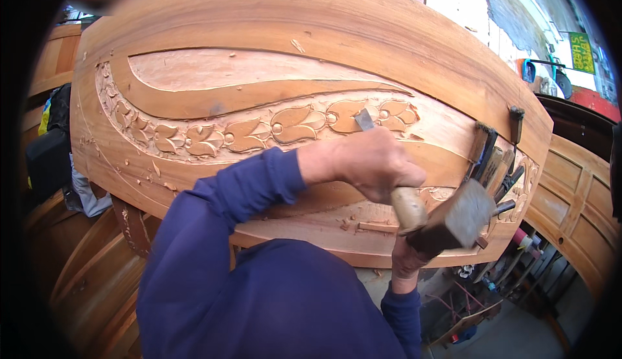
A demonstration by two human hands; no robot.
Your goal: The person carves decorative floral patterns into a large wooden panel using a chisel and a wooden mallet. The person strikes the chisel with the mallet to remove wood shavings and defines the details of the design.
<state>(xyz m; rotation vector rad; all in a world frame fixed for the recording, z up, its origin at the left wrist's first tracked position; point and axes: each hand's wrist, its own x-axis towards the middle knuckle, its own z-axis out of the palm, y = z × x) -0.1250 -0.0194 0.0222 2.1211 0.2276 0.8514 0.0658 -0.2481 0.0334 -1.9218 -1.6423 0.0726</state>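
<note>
My left hand (370, 161) is closed around a carving chisel. Its flat metal blade (364, 120) rests on or just above a carved row of tulip-shaped flowers (299, 123), near the row's right end. The chisel's pale wooden handle (409, 210) sticks out below the fist. My right hand (408, 258) grips a mallet, its fingers partly hidden behind the head. That blocky mallet head (465, 215), slightly blurred, is close beside the handle's butt; contact cannot be made out. Under both hands lies a large reddish-brown wooden panel (259, 15) with curved, recessed carving.
Several carving tools (495, 168) lie bunched on the panel's right side. Wood chips and a thin wood strip (379, 227) are scattered on the panel. A panelled door (580, 197) stands at the right, and a dark bag (52, 158) is beyond the left edge.
</note>
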